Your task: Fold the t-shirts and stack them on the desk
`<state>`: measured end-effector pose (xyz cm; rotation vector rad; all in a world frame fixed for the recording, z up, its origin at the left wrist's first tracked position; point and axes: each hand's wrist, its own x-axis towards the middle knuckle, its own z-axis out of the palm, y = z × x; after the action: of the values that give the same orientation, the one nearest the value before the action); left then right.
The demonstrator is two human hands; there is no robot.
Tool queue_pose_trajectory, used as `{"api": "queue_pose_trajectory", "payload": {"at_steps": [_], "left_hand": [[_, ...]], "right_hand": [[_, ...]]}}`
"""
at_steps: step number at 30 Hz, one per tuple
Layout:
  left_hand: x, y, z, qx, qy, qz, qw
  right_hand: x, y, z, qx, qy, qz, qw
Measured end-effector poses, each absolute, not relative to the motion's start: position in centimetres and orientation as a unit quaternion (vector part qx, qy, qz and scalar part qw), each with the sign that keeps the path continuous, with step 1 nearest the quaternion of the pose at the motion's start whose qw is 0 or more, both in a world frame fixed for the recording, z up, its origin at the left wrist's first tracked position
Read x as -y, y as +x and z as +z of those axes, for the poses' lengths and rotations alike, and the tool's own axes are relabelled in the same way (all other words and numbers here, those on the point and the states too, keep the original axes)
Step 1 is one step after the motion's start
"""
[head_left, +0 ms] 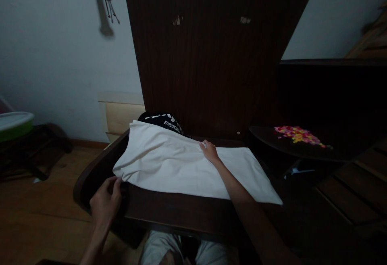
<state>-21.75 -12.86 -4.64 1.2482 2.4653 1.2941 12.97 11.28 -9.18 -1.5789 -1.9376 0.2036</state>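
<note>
A long white cloth (178, 164) lies spread across the dark wooden table, with creases fanning out near its left end. It looks like a folded garment, but I cannot tell which kind. My left hand (106, 200) is closed in a pinch on the cloth's lower left corner, at the table's left edge. At the middle of the far edge, the curled fingers of my right hand (209, 151) grip the fabric. My right forearm crosses over the cloth. Behind its left part sits a black fabric item (169, 122) with white lettering, partly hidden.
The dark table (181, 210) has a rounded left end and a tall wooden panel (205, 55) behind it. To the right, a dark surface (266, 136) bears a pile of pink and yellow bits (299, 135). A green basin (16, 130) stands at far left.
</note>
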Motion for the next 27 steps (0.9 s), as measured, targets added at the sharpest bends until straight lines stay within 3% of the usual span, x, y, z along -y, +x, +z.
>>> {"api": "queue_pose_trajectory", "payload": {"at_steps": [5,10,16,27], "left_hand": [[13.2,-20.9,-5.0,-0.711,0.314,0.615,0.133],[12.5,-21.7,-5.7,-0.638,0.28,0.683,0.218],[12.4,-22.0,-4.4,-0.665,0.287,0.618,0.307],[12.0,-24.9,-3.7,-0.785,0.502,0.344,0.115]], "right_hand": [[-11.2,13.0,-9.1,0.737,-0.593,0.079,0.314],[-10.8,12.9,-8.6,0.737,-0.596,0.082,0.307],[-10.6,12.8,-8.4,0.737,-0.598,0.084,0.303],[-10.5,12.7,-8.3,0.74,-0.602,0.071,0.292]]}}
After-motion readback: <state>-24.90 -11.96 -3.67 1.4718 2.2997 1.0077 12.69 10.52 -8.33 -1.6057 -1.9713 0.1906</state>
